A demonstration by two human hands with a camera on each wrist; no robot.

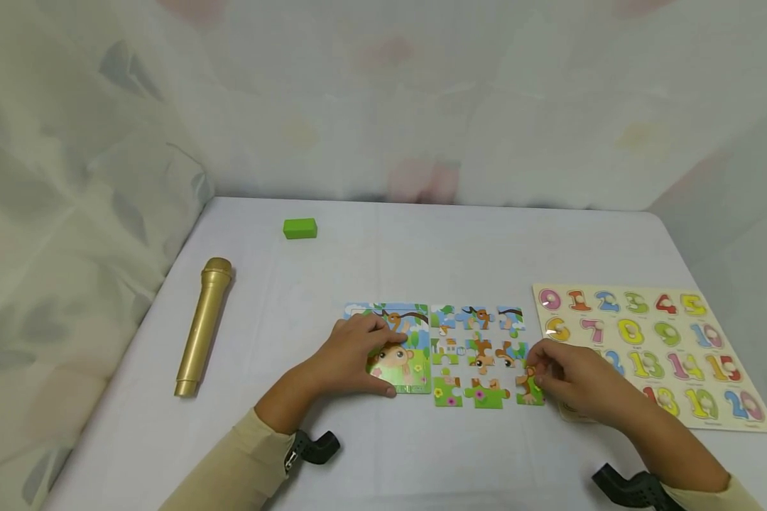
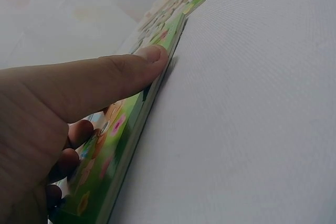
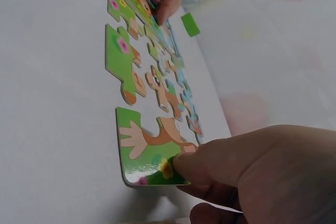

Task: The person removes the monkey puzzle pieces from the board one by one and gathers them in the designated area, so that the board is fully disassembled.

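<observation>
My left hand point(image 1: 354, 355) rests over a square monkey puzzle board point(image 1: 420, 380), its straight thumb along the near edge, as the left wrist view shows. With thumb and fingers, my right hand point(image 1: 578, 380) pinches a green corner puzzle piece point(image 3: 142, 153) printed with a monkey's hand or foot and flowers. In the right wrist view the piece is tilted, one edge raised off the table. Several loose puzzle pieces point(image 1: 488, 397) lie in spaced rows between the hands, right of the board.
A cream number board point(image 1: 652, 369) lies at the right, partly under my right forearm and hand. At the left lies a gold microphone point(image 1: 204, 326). A green block point(image 1: 300, 228) sits toward the back of the white-covered table point(image 1: 422, 255).
</observation>
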